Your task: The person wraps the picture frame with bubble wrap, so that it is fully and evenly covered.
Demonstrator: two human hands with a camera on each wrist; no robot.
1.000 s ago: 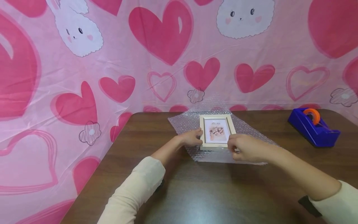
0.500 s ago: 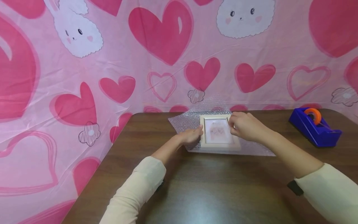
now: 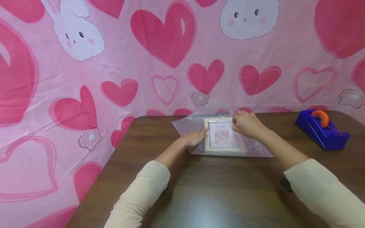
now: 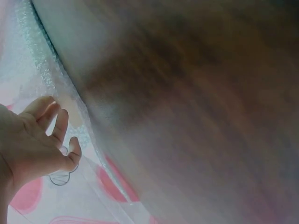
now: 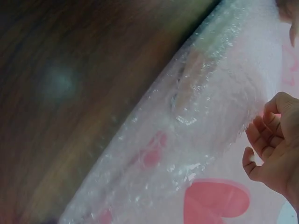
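Observation:
A pale picture frame (image 3: 207, 139) lies face up on a sheet of bubble wrap (image 3: 182, 126) near the table's far edge. A flap of the wrap covers most of the frame, so its picture looks blurred. At the frame's left edge, my left hand (image 3: 194, 138) rests with a digit on the border; the left wrist view has this left hand (image 4: 37, 140) with loosely bent fingers. My right hand (image 3: 247, 124) pinches the flap's edge above the frame's upper right corner. In the right wrist view, the right hand (image 5: 278, 144) brings its fingertips together at the wrap's edge.
A blue tape dispenser (image 3: 322, 129) with an orange tape roll (image 3: 320, 117) stands at the right on the brown wooden table (image 3: 199, 190). Behind the table hangs a pink cloth (image 3: 159, 60) printed with hearts and rabbits; the wrap's far corner reaches up against it.
My right hand has moved from the frame's lower right to its upper right, drawing the near flap of bubble wrap over the picture. My left hand stays at the left edge.

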